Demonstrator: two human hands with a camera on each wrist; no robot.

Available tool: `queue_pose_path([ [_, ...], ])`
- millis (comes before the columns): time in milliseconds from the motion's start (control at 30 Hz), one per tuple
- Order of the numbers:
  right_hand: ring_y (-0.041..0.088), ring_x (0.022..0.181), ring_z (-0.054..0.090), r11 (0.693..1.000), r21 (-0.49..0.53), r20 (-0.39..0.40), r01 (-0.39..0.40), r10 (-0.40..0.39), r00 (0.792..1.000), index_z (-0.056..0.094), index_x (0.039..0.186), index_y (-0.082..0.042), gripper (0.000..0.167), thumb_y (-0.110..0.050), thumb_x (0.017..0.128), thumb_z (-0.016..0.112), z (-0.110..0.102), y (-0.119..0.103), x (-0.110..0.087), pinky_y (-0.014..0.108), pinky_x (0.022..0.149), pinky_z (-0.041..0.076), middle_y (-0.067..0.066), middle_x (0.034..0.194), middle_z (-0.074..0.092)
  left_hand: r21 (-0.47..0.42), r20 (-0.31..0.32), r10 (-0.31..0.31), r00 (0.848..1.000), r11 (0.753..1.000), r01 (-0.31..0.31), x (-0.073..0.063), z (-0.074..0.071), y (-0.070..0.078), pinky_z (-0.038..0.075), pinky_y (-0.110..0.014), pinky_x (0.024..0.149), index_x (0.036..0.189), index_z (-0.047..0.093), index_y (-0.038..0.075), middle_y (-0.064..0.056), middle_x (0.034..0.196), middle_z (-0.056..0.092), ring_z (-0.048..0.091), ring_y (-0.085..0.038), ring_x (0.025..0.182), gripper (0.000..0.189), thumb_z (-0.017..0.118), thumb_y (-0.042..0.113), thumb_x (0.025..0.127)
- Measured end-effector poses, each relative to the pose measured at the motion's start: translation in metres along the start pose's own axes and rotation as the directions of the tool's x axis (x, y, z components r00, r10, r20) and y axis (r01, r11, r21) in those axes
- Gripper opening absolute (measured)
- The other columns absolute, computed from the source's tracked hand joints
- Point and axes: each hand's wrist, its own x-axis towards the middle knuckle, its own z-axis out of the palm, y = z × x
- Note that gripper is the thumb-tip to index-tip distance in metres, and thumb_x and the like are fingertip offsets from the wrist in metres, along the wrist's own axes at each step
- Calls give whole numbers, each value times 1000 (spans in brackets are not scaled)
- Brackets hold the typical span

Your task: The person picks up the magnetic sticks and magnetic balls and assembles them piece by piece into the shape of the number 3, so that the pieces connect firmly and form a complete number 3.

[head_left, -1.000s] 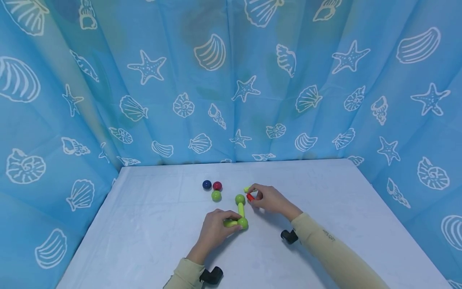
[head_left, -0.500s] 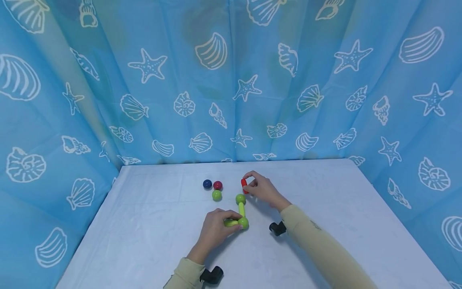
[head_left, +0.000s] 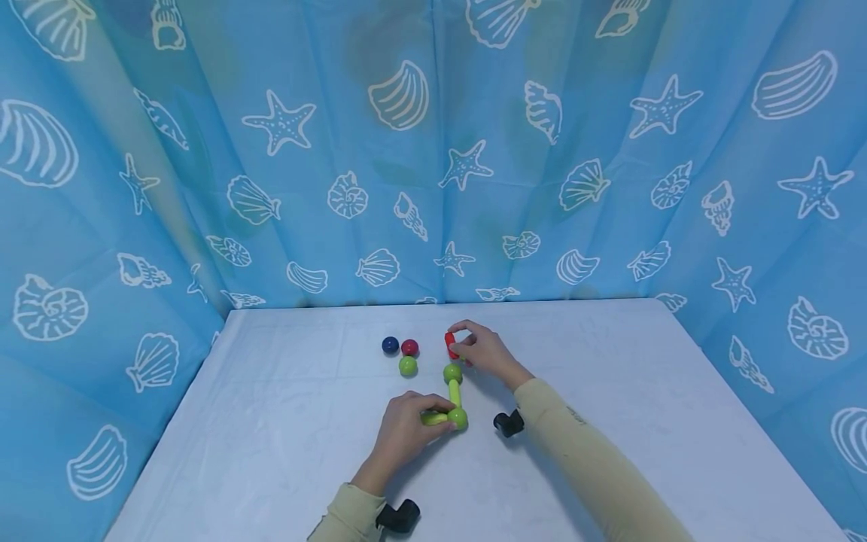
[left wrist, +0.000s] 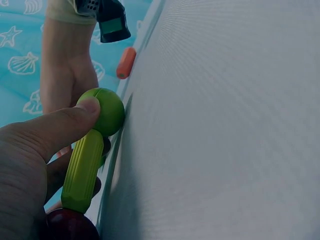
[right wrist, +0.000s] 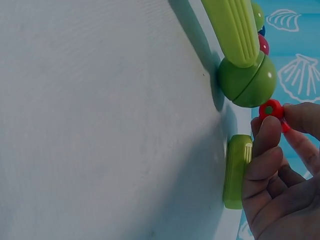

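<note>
In the head view my left hand (head_left: 401,430) grips a yellow-green rod (head_left: 433,418) with a green ball (head_left: 457,418) at its end. Its thumb presses that ball in the left wrist view, where a dark red ball (left wrist: 71,225) sits at the rod's other end. A second rod (head_left: 454,394) runs from the green ball to another green ball (head_left: 452,373). My right hand (head_left: 489,354) pinches a red rod (head_left: 450,345) between thumb and fingers, just beyond that far ball. A loose green rod (right wrist: 238,172) lies beside the right hand in the right wrist view.
Left of the right hand, a blue ball (head_left: 390,345), a red ball (head_left: 409,348) and a green ball (head_left: 408,366) rest on the white table (head_left: 305,391). The left wrist view shows an orange-red rod (left wrist: 126,63) near the right arm. A shell-patterned curtain (head_left: 406,173) surrounds the table.
My right hand has moved left and away from me, carrying the red rod, which has turned more upright in the head view. My left hand keeps its hold in place.
</note>
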Motion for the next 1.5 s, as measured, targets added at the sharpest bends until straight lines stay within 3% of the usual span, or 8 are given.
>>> queue_pose_path([
  [267,22,74,64,1000,-9,5,-16,16,1000,58,125,-19,32,-26,96,71,3,-1,2,30,70,54,6,100,68,8,-2,1,1000,1000,-1,0,-1,1,46,-30,80,108,79,31,19,96,72,56,-6,89,27,85,36,83],
  [767,22,69,61,993,-116,56,-11,18,998,61,125,-15,32,-26,96,71,2,-6,1,28,66,52,6,99,68,4,0,-5,1000,1000,5,0,0,-1,46,-30,78,108,79,30,18,95,71,56,-7,89,27,86,36,82],
  [1500,21,70,62,980,-198,87,-19,37,995,63,127,-16,34,-28,97,70,-2,-11,-1,28,67,52,5,99,68,-1,10,-10,1000,1000,10,-1,-1,1,45,-32,79,108,79,29,18,95,72,56,-8,89,27,86,36,82],
])
